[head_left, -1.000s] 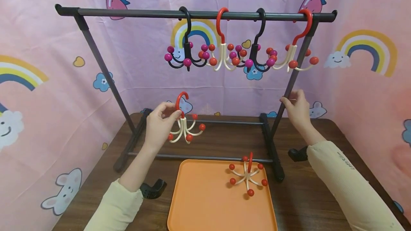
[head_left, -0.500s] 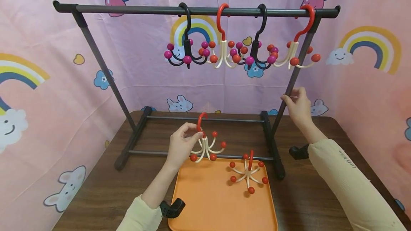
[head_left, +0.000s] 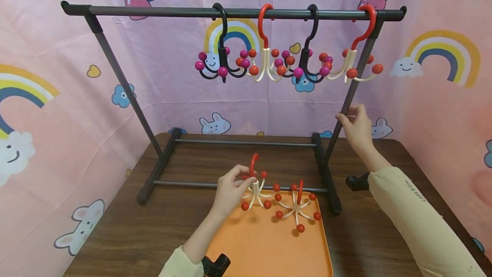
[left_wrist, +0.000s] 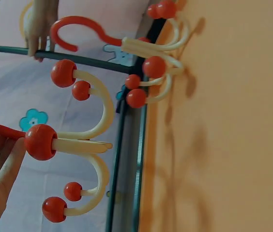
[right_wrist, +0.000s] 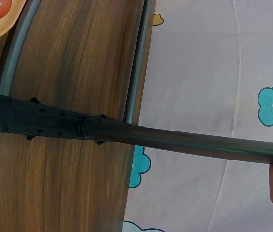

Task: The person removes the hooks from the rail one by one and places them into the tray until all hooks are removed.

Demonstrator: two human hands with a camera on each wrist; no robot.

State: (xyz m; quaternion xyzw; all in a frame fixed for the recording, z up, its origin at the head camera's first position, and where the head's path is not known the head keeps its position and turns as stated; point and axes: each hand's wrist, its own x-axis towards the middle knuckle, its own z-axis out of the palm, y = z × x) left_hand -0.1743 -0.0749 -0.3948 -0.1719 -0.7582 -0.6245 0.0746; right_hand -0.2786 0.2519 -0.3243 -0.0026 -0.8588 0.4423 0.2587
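My left hand [head_left: 230, 191] pinches the red hook of a rotating hook hanger [head_left: 256, 188] with cream arms and red ball tips. This hanger is upright, low over the back of the orange tray [head_left: 269, 253]; in the left wrist view its arms [left_wrist: 106, 108] show beside the tray. A matching hanger [head_left: 297, 209] stands on the tray's right part, hook up. With thumb and fingers, my right hand [head_left: 357, 129] holds the right post [head_left: 350, 91] of a dark garment rack. From the rack's top bar [head_left: 153, 11] hang two black hangers with magenta balls and two red-hooked ones.
The rack's feet [head_left: 332, 198] and lower crossbars [head_left: 246, 142] stand on the brown wooden table [head_left: 127, 225], behind the tray. Patterned cloth [head_left: 173, 54] closes in the back and both sides. The bar's left stretch carries no hanger.
My left hand has lowered the held hanger and brought it rightward, from inside the rack to over the tray. The right hand stays on the post.
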